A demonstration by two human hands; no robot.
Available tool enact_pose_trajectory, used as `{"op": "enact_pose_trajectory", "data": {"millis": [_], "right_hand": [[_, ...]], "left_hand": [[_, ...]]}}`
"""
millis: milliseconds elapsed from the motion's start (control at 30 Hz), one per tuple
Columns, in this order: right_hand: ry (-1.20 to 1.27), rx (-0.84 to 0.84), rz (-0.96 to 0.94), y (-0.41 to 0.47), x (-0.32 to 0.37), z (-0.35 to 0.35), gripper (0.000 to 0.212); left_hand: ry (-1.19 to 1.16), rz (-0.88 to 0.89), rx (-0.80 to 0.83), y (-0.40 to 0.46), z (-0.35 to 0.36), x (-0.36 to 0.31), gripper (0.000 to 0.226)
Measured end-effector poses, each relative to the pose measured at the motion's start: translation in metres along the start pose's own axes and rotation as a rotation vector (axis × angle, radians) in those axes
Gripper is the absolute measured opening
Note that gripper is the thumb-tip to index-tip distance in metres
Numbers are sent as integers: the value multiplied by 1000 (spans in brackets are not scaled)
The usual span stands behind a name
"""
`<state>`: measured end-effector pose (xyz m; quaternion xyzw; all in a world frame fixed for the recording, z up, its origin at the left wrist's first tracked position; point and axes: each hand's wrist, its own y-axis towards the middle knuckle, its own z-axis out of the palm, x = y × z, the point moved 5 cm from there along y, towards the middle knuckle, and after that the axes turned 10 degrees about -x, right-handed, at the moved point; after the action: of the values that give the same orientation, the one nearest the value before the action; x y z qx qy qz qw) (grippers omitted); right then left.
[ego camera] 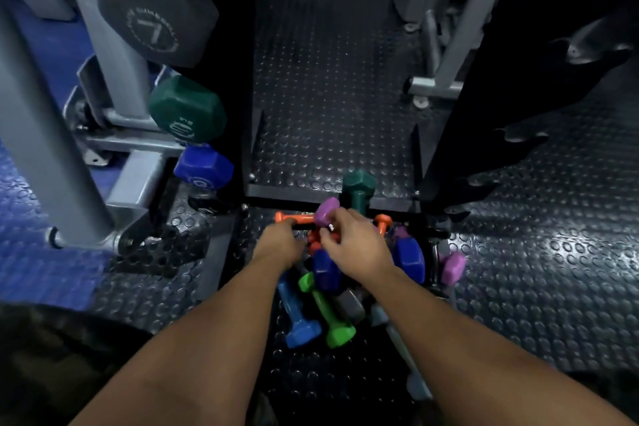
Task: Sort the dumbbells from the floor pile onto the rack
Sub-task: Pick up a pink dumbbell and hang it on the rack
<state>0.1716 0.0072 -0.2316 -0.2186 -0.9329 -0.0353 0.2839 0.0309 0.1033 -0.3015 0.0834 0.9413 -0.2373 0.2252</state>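
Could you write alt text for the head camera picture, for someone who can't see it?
Seen from above, a person's right hand holds a purple dumbbell over a colourful floor pile, while the left hand reaches in by an orange dumbbell. Grey, green and blue dumbbells sit on a rack at left.

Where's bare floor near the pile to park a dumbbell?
Bare studded floor lies beyond the black crossbar, between the black uprights. More lies right of the purple dumbbell. The pile under both hands is crowded.

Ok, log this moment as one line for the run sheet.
stage: picking from floor pile | left hand: grips orange dumbbell | right hand: grips purple dumbbell | rack: green, blue dumbbells shelved
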Motion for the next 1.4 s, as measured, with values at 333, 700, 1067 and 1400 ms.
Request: {"op": "enact_pose_trajectory", "data": {"millis": [333, 700, 1067, 1400], "right_hand": [[-122, 219, 385, 66, -79, 21, 61], [391, 144, 694, 79, -108, 47, 20], [540, -65, 790, 80, -118, 31, 13], [992, 16, 1046, 86, -119, 6, 13]], "left_hand": [[-168, 86, 109, 47, 26, -88, 59], [-129, 79, 154, 63, 46, -78, 33], [-22, 136, 112, 50, 43, -66, 54], [33, 248, -81, 30, -2, -49, 26]]}}
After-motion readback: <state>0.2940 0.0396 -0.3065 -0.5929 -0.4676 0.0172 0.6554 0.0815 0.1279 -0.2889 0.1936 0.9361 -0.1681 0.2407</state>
